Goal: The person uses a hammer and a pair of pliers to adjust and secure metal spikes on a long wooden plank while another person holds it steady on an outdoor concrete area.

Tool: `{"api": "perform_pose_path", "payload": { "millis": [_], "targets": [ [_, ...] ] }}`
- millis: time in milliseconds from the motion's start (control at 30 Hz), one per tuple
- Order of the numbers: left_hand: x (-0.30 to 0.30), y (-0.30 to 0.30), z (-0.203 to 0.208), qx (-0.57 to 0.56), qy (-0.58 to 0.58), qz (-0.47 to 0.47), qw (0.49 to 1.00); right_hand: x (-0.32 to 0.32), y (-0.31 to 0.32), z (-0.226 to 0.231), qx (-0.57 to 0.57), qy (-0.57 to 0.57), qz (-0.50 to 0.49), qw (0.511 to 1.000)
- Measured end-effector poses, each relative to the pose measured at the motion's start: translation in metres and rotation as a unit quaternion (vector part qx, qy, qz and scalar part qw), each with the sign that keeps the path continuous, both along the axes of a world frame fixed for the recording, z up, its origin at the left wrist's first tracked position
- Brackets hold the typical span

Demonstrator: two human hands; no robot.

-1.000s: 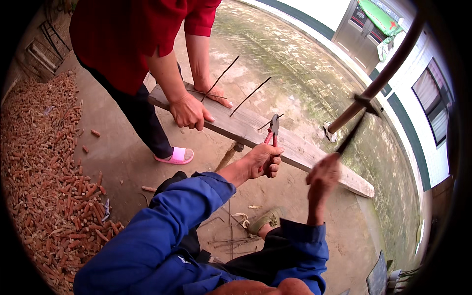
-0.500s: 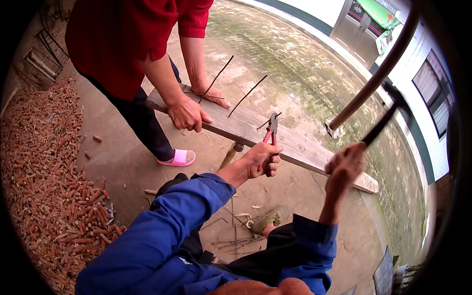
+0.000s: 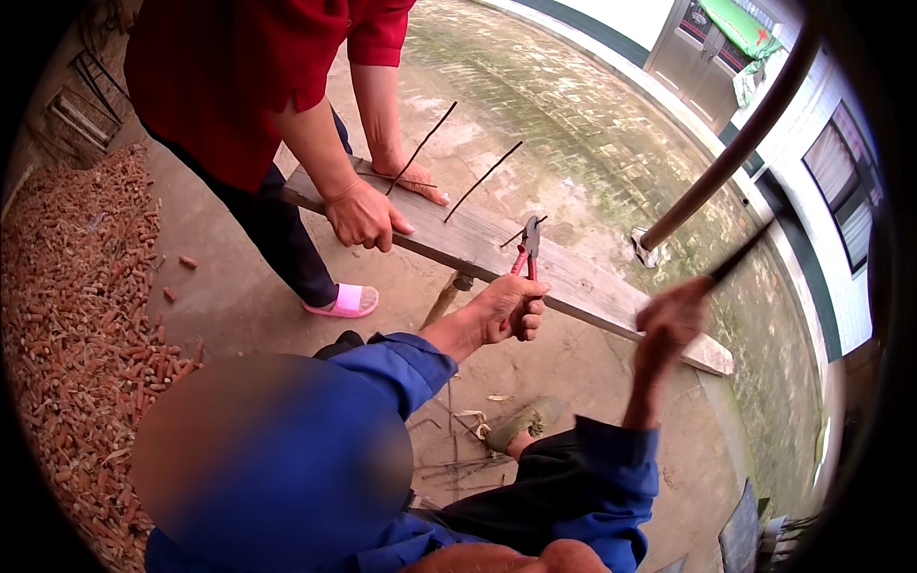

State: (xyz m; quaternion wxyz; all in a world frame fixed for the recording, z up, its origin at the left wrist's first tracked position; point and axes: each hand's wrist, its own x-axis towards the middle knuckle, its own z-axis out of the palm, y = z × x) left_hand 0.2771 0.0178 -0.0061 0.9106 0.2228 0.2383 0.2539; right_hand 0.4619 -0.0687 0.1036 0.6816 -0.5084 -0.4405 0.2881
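Observation:
My left hand [image 3: 504,310] is closed around the red handles of a pair of pliers [image 3: 531,246]. Their jaws grip a short dark metal rod [image 3: 516,237] at the top of a wooden plank [image 3: 597,288]. Raised over the plank's right end, my right hand [image 3: 671,320] grips a dark hammer [image 3: 743,253]; its head is smeared by motion. Two longer thin rods, one in the middle [image 3: 485,180] and one farther left [image 3: 422,145], stand up slanted from the plank. Another person's hands [image 3: 368,216] press down on its left end.
A wooden leg [image 3: 444,301] supports the plank. Corn cobs [image 3: 86,353] heap up on the left, near the other person's pink slipper [image 3: 351,301]. A brown post [image 3: 731,158] rises at the right. Thin sticks [image 3: 463,473] lie by my shoe [image 3: 525,425]. A blurred patch covers the lower left.
The hammer has swung slightly, its head now farther right, lower and more blurred. My left hand, the pliers and the other person's hands hold about the same place.

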Motion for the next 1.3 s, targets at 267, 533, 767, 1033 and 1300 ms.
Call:
{"api": "perform_pose_path", "payload": {
  "millis": [267, 533, 767, 1033, 1300],
  "targets": [
    [0.0, 0.004, -0.003, -0.01, -0.013, -0.01, 1.0, 0.002, 0.008, -0.027, -0.124, -0.057, 0.07, 0.988],
    [0.009, -0.002, 0.008, -0.013, -0.032, -0.015, 0.999, 0.052, 0.03, -0.069, -0.016, -0.357, -0.076, 0.931],
    [-0.002, 0.004, -0.007, -0.02, -0.027, -0.008, 0.999, -0.005, 0.012, 0.01, -0.092, -0.071, 0.062, 0.991],
    [0.0, 0.007, -0.01, -0.017, -0.048, -0.031, 0.998, 0.032, 0.038, -0.126, -0.044, -0.521, 0.027, 0.852],
    [-0.001, 0.001, -0.01, -0.022, -0.027, 0.009, 0.999, -0.012, 0.015, 0.017, 0.019, 0.029, -0.001, 0.999]
  ]
}}
